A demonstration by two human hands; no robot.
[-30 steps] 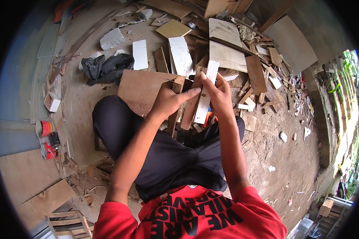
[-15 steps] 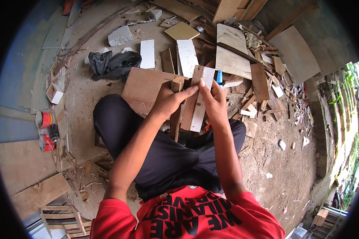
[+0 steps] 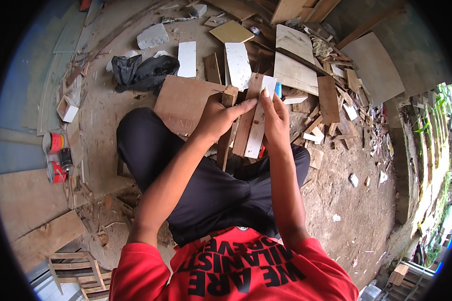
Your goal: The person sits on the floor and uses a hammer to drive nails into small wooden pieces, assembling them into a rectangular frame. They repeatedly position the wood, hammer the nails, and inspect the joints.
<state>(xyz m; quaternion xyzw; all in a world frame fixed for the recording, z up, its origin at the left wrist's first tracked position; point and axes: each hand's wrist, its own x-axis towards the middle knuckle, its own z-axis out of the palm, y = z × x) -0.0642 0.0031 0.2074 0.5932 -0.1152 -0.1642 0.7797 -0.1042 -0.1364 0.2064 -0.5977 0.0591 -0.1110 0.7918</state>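
Note:
My left hand (image 3: 216, 119) is closed round a narrow brown wooden strip (image 3: 225, 149), which stands lengthwise above my crossed legs. Its thumb reaches across onto a second piece, a wooden block (image 3: 244, 128) with a bare brown side and a white-painted side. My right hand (image 3: 276, 123) grips that block along its white edge, thumb near the far end. The two pieces lie side by side, a narrow gap between them toward the near ends. Most of the fingers are hidden behind the wood. Just beyond my right hand shows a blue object (image 3: 278, 89), mostly covered.
A flat brown board (image 3: 186, 103) lies beyond my left knee, with a black plastic bag (image 3: 145, 72) behind it. White boards (image 3: 187, 59) and a pale panel (image 3: 295, 70) lie farther off. Scrap wood heaps up at the right. Red-labelled cans (image 3: 55, 143) stand at the left.
The view has tilted slightly. Both hands and the two wooden pieces sit a little farther right, and the block's near end has risen. Both grips look the same.

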